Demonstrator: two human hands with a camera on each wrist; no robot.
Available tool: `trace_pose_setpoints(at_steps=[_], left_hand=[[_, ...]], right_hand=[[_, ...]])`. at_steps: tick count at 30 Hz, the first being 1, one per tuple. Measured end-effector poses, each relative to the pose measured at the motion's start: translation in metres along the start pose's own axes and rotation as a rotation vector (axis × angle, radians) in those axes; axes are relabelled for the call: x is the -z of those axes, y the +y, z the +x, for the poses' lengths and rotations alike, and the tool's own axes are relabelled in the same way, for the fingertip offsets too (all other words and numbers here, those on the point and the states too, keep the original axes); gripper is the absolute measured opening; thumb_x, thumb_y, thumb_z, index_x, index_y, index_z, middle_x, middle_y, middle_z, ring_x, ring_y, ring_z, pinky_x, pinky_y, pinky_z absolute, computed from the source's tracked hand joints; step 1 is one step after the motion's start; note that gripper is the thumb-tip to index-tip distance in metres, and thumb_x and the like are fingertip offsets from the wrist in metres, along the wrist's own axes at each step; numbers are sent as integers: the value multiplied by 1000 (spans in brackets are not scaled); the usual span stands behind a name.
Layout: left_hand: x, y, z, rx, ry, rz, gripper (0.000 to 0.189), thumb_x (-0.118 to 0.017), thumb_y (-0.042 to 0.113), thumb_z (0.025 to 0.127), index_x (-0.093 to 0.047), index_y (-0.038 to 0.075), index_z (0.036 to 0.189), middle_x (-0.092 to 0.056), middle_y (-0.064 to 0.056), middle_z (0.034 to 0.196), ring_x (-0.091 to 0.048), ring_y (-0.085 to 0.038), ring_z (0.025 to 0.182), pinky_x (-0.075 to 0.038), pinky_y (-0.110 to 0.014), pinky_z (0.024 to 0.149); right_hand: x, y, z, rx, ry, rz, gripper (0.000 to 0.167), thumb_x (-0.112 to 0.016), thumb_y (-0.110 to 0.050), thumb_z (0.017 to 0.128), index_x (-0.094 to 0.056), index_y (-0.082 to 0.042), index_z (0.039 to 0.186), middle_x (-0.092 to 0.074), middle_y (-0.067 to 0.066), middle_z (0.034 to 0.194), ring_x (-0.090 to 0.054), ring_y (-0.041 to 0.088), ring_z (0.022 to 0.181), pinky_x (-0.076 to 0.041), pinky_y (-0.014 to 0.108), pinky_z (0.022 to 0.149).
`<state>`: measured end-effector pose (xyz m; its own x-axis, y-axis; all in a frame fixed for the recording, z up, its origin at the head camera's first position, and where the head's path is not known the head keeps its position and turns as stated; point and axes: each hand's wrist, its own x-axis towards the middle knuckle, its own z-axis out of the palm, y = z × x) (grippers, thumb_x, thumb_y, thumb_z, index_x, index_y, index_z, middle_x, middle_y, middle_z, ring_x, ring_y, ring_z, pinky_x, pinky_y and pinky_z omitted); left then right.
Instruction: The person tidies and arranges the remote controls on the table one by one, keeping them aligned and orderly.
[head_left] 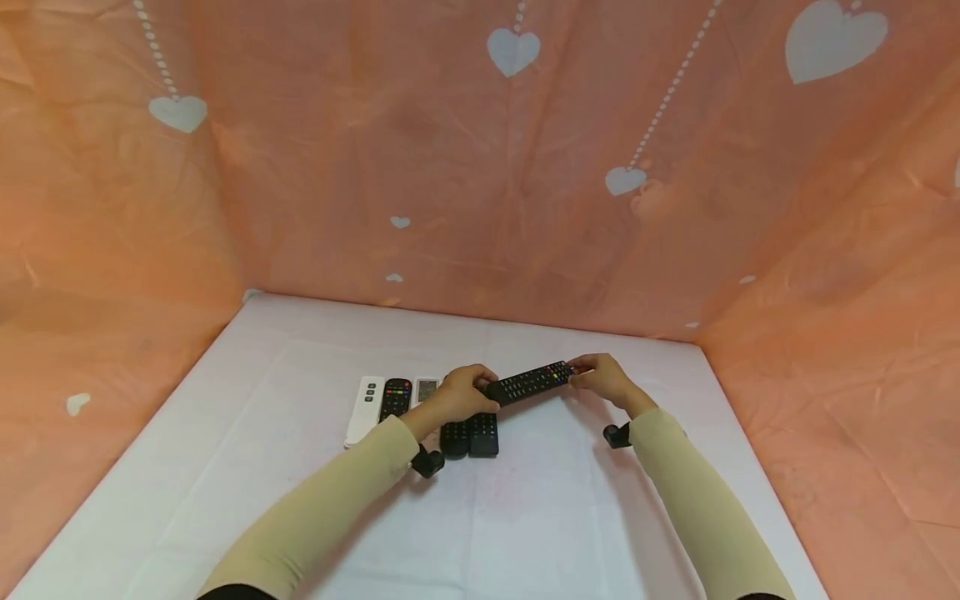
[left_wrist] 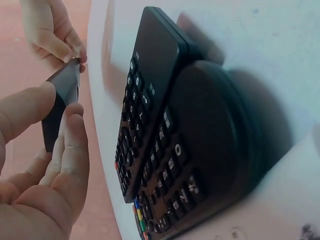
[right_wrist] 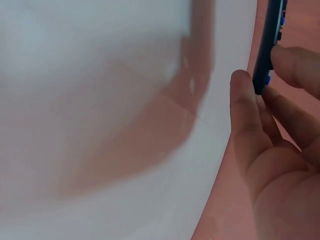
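A long black remote control (head_left: 531, 384) with coloured buttons is held above the table between both hands, tilted with its right end higher. My left hand (head_left: 462, 393) pinches its left end between thumb and fingers, as the left wrist view also shows. At the other end my right hand (head_left: 602, 379) pinches it; in the right wrist view the thumb lies on the button side and fingers behind. Just under the left hand, two black remotes lie side by side: a squared one (left_wrist: 155, 65) and a round-ended one (left_wrist: 215, 120).
Left of those lie a white remote (head_left: 365, 410), a black remote (head_left: 395, 398) with coloured keys, and a white remote with a display (head_left: 427, 390), partly hidden by the left hand. All lie on the white table (head_left: 525, 517), enclosed by orange cloth (head_left: 450, 167) with hearts.
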<state>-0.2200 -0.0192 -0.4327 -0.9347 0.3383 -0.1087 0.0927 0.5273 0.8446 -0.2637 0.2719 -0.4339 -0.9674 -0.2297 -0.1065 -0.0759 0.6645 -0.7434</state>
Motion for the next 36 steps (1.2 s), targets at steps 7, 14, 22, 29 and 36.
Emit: trace_pose_setpoints(at_steps=[7,14,22,29,36], left_hand=[[-8,-2,-8,-24,41,-45,46,-82,15,74,-64,10,115,-67,-9,112,-66,-15,88,-53,-34,82],[-12,-2,-14,-33,90,-39,45,-85,17,71,-65,11,111,-69,-5,105,-63,-14,89,-52,-32,80],[-11,-3,-19,-45,92,-35,43,-85,16,72,-65,9,110,-68,-6,102,-64,-12,82,-53,-29,74],[-16,-8,-25,-57,84,-68,42,-82,14,75,-64,7,113,-67,-8,103,-65,-10,77,-54,-26,68],[-25,-13,-32,-91,117,-96,42,-82,11,75,-63,5,112,-67,-10,102,-66,-9,73,-54,-23,62]], right_hand=[[-2,-1,6,13,-26,36,40,-62,-3,87,-57,12,124,-60,29,116,-62,16,89,-57,28,76],[-5,-9,11,39,-32,65,40,-60,-4,89,-55,12,126,-57,32,121,-67,22,90,-58,34,78],[-11,-13,15,34,-26,94,39,-60,-3,90,-55,13,125,-56,34,121,-68,34,93,-58,38,79],[-15,-12,18,50,-28,70,40,-62,-5,89,-56,11,126,-58,32,121,-67,36,96,-57,38,80],[-19,-15,22,67,-22,5,41,-65,-9,87,-59,4,125,-61,27,119,-65,35,101,-54,31,80]])
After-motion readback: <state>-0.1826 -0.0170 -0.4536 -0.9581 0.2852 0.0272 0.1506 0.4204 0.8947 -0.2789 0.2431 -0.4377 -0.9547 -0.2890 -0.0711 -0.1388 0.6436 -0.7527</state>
